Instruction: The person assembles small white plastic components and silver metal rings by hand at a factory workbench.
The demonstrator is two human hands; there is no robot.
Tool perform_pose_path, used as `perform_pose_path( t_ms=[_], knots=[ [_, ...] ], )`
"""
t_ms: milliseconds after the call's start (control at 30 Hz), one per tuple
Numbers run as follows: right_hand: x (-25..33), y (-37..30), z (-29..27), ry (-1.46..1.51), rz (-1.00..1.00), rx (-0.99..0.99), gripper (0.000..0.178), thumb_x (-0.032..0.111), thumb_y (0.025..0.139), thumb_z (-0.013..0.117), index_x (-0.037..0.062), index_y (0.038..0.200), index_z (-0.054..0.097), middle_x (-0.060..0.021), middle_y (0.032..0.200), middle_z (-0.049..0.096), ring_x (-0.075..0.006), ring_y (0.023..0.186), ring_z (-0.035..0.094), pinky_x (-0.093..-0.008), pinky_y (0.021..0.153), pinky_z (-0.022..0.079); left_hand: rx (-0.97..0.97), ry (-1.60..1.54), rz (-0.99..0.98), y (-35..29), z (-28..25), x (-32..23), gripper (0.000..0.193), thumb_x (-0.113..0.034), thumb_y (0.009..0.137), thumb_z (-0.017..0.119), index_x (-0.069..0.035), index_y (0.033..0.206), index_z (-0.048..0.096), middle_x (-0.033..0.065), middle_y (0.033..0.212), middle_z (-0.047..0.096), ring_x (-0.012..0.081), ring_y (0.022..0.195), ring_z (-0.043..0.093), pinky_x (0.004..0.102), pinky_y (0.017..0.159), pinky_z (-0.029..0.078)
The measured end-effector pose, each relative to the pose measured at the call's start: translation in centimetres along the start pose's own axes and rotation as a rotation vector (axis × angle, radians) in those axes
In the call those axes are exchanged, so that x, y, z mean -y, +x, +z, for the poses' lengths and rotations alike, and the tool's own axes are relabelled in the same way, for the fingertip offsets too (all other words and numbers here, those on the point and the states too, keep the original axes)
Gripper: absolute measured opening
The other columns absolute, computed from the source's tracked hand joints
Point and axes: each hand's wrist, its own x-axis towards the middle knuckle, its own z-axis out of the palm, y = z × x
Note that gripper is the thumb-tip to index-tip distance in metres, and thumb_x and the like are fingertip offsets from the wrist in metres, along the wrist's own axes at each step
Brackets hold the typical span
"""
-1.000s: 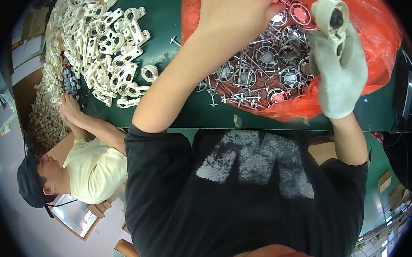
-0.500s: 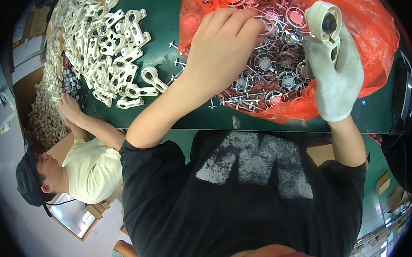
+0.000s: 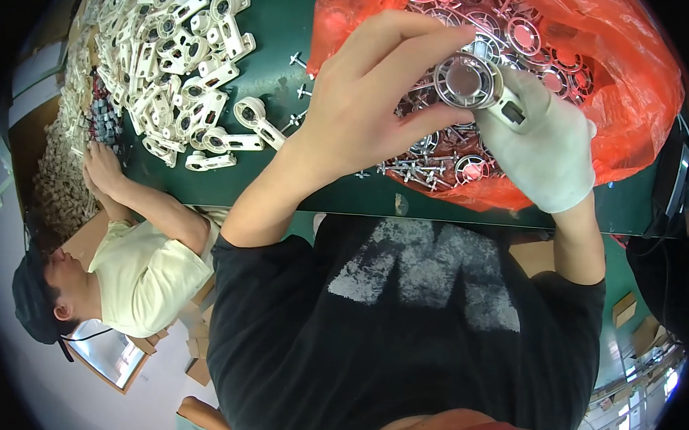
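Observation:
My right hand (image 3: 547, 144), in a pale glove, is closed around the handle of a white handheld fan housing (image 3: 509, 108). A round chrome fan grille (image 3: 464, 79) sits at the front of the housing's ring. My bare left hand (image 3: 354, 99) has its thumb and forefinger curved around the grille's edge, so it is gripped between them. The other left fingers are bent behind. Beneath both hands lies an open red plastic bag (image 3: 639, 98) of loose chrome grilles (image 3: 523, 36) and thin metal stems (image 3: 421, 172).
Many white fan housings (image 3: 182, 74) are heaped at the left of the green table (image 3: 281, 13). One housing (image 3: 257, 121) lies apart near my left forearm. At the far left a co-worker (image 3: 146, 282) reaches toward small grey parts (image 3: 104, 117). A dark object (image 3: 674, 178) is at the right edge.
My left hand has come out of the bag with a chrome grille and brought it to the fan housing. My right hand has tilted the housing and moved it down and left.

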Motion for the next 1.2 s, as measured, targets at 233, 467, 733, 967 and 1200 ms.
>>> perform_pose_path(
  t_ms=[233,467,733,967,1200],
  knots=[
    [0.6,-0.2,0.2,-0.108,-0.008,0.109,0.024,0.027,0.08,0.077,0.0157,0.102,0.073,-0.0066,0.073,0.071,-0.0263,0.068,0.072,-0.0364,0.057,0.057,0.061,-0.168,0.042,-0.8,0.8,0.4,0.048,-0.007,0.069,0.085,-0.005,0.115,0.071,0.0111,0.122,0.068,0.0268,0.105,0.067,0.0346,0.09,0.054],
    [-0.1,-0.5,0.6,-0.097,-0.109,0.13,0.024,0.028,0.078,0.079,0.0152,0.098,0.071,-0.0052,0.073,0.071,-0.0282,0.07,0.072,-0.0395,0.056,0.055,0.034,-0.247,-0.081,-1.5,1.9,-0.8,0.042,-0.018,0.064,0.093,-0.006,0.098,0.07,0.0114,0.119,0.064,0.0237,0.1,0.065,0.0334,0.083,0.053],
    [0.3,-0.5,0.4,-0.084,-0.039,0.115,0.032,0.027,0.076,0.08,0.0176,0.106,0.071,-0.0044,0.078,0.073,-0.0262,0.07,0.072,-0.0377,0.058,0.057,0.102,-0.231,0.071,-0.7,1.0,0.1,0.049,-0.005,0.073,0.08,-0.003,0.12,0.066,0.0132,0.127,0.069,0.0315,0.115,0.064,0.0416,0.099,0.047],
    [0.1,-0.7,0.0,-0.065,-0.119,0.194,0.034,0.023,0.075,0.08,0.0179,0.107,0.072,-0.0039,0.08,0.073,-0.0251,0.073,0.073,-0.0363,0.06,0.059,0.149,-0.276,-0.108,-1.4,1.5,-0.8,0.057,-0.011,0.071,0.087,-0.003,0.124,0.067,0.0127,0.122,0.068,0.0265,0.111,0.065,0.0368,0.091,0.053],
    [1.1,-0.6,-0.3,-0.088,0.019,0.222,0.046,0.016,0.073,0.083,0.0058,0.115,0.069,-0.0136,0.09,0.074,-0.0303,0.084,0.074,-0.0347,0.073,0.058,0.089,-0.371,-0.113,-1.4,1.7,-0.4,0.056,-0.002,0.074,0.085,0.0,0.126,0.066,0.0136,0.122,0.069,0.0227,0.107,0.069,0.0312,0.09,0.056]
  ],
)
